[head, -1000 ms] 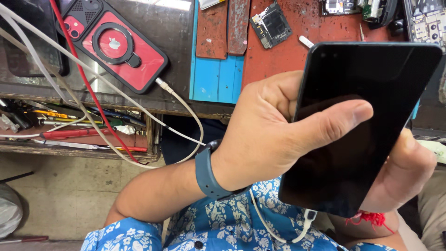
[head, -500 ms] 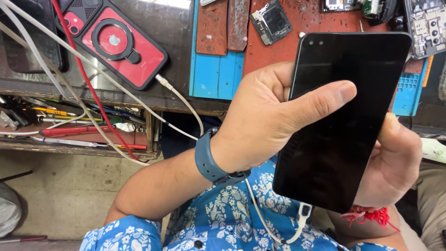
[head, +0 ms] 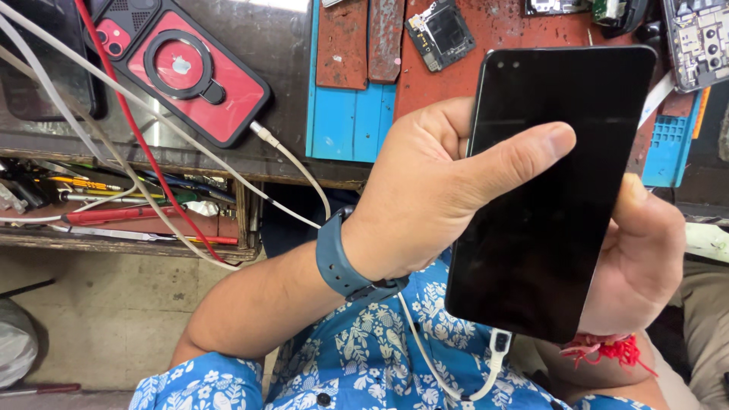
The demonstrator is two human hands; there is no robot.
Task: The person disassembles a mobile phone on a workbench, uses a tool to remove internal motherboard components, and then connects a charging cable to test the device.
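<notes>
Black phone (head: 550,190) gripped in both hands, left hand (head: 425,197) thumb across dark screen, right hand (head: 642,258) cupping far edge. White cable (head: 497,349) plugged in. Held above lap, off counter (head: 288,152). Screen not lit yet.

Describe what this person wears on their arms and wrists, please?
The left hand is bare, with a slate-blue band, like a watch strap, around its wrist. The short sleeve is blue with a white flower print. The right hand has a frayed red thread tied at its wrist.
</notes>
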